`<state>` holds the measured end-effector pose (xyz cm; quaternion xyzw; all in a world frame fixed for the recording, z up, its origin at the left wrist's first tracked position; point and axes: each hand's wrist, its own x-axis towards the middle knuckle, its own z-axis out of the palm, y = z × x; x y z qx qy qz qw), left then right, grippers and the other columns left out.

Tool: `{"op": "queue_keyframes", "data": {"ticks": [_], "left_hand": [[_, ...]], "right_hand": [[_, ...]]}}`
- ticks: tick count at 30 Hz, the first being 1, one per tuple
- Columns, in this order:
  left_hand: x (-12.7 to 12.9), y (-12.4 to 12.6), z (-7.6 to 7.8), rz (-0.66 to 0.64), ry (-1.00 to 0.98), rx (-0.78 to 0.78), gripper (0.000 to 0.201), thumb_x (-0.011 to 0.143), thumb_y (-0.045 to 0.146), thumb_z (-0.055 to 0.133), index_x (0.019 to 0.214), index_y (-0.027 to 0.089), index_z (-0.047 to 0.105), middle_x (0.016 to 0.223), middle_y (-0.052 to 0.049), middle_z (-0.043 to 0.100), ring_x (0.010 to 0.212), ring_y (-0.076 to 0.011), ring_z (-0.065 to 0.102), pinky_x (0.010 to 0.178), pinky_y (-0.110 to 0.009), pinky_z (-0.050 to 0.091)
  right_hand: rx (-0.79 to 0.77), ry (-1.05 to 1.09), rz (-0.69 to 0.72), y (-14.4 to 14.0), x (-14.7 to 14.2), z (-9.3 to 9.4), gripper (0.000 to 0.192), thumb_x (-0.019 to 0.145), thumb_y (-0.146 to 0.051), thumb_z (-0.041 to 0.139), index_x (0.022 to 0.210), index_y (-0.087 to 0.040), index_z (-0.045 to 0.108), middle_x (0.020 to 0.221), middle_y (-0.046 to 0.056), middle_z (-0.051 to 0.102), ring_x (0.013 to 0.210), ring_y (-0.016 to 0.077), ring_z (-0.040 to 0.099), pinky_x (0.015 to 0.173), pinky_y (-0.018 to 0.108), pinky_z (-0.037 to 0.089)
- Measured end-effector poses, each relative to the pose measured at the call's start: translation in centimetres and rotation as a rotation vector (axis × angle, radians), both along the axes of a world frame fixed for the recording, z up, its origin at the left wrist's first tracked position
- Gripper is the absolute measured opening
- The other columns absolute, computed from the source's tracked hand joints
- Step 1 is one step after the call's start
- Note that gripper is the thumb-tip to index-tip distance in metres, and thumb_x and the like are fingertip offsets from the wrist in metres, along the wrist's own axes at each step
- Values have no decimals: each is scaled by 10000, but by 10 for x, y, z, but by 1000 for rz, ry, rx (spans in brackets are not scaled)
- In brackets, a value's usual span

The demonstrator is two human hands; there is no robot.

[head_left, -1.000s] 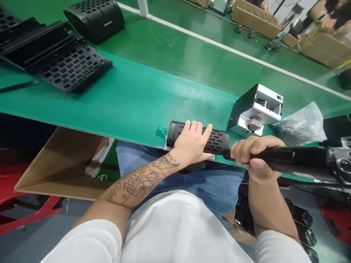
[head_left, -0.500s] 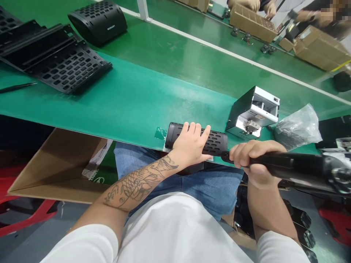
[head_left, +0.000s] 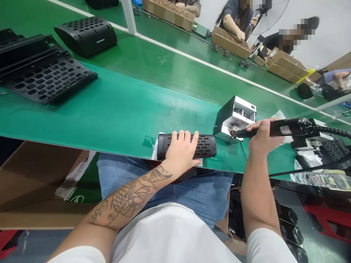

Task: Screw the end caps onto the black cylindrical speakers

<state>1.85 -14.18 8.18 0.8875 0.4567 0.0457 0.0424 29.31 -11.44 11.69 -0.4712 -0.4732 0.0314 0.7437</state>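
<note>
Room is plentiful on the green surface [head_left: 115,109]: a wide bare stretch runs between the flat black grille panels [head_left: 41,75] at far left and the small metal box [head_left: 235,118] at right, with a domed black cover [head_left: 86,35] beyond. Right at the near edge lies the black tube [head_left: 186,146], on its side, lengthwise along the edge, its skin punched with rows of oval slots, one end resting on a white patch beside a scrap of green tape [head_left: 148,140]. Left hand [head_left: 181,153] sits on top of it, fingers spread and curled over the tube, pressing it down. Right hand [head_left: 259,137] is wrapped around a black power screwdriver [head_left: 276,128], held nearly level, its tip at the front of the metal box, coiled cable [head_left: 333,130] trailing off to the right. Clutter crowds that right side: plastic bags [head_left: 315,177] and a black tray [head_left: 331,149]. Below the edge, blue jeans [head_left: 170,190] and an open cardboard box [head_left: 41,182]. Across the white line, other people work at cardboard boxes [head_left: 230,42].
</note>
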Motion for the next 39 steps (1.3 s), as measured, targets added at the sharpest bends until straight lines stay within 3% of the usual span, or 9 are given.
{"op": "queue_keyframes", "data": {"ticks": [3, 6, 8, 11, 14, 18, 24, 39], "left_hand": [[-17, 8, 5, -116, 27, -34, 1105, 836, 638, 850, 1696, 113, 396, 1440, -254, 613, 1297, -425, 560, 1127, -532, 381], [-32, 17, 7, -171, 27, -33, 1079, 825, 613, 857, 1699, 172, 403, 1443, -232, 613, 1327, -424, 545, 1127, -507, 360], [-38, 20, 7, -167, 20, -40, 1069, 821, 633, 845, 1697, 203, 407, 1381, -217, 640, 1265, -421, 575, 1092, -515, 365], [-40, 19, 6, -161, 0, -77, 1042, 839, 614, 823, 1702, 224, 388, 1296, -191, 665, 1124, -384, 620, 973, -485, 393], [-40, 17, 5, -154, -21, -79, 1029, 839, 596, 824, 1695, 221, 396, 1279, -185, 666, 1098, -377, 621, 930, -472, 389], [-39, 16, 5, -159, -39, -64, 1000, 849, 595, 809, 1687, 220, 413, 1259, -179, 671, 1101, -373, 619, 919, -463, 381], [-40, 16, 2, -164, -64, -58, 948, 902, 640, 740, 1683, 204, 425, 1258, -188, 672, 1097, -375, 624, 914, -463, 373], [-41, 17, 1, -183, -64, -52, 948, 884, 559, 744, 1689, 186, 409, 1239, -184, 665, 1077, -374, 620, 894, -461, 380]], "right_hand": [[-40, 9, 40, -11, -6, 4, 263, 856, -399, 804, 838, -233, 600, 561, -71, 615, 447, 165, 593, 501, 334, 574], [-91, 36, 99, -34, -20, 21, 218, 853, -333, 821, 821, -218, 639, 586, -54, 623, 457, 162, 599, 500, 333, 580], [-89, 64, 230, -53, -33, 35, 204, 844, -321, 851, 844, -217, 676, 610, -44, 640, 460, 159, 601, 503, 332, 588], [-60, 47, 562, -76, -62, 47, 218, 877, -393, 861, 956, -233, 735, 629, -36, 673, 436, 171, 603, 472, 355, 600], [-47, 9, 783, -83, -95, 45, 228, 917, -422, 842, 1019, -243, 745, 639, -38, 677, 431, 161, 613, 471, 349, 605], [-67, 23, 934, -73, -127, 31, 209, 930, -378, 834, 1050, -239, 735, 660, -43, 669, 461, 143, 628, 515, 337, 619], [-116, -15, 940, -59, -139, 20, 210, 915, -386, 856, 1024, -267, 721, 659, -43, 673, 482, 150, 640, 553, 352, 639], [-235, -60, 1021, -55, -143, 14, 172, 900, -280, 847, 987, -261, 700, 701, -43, 650, 520, 153, 640, 573, 352, 628]]}}
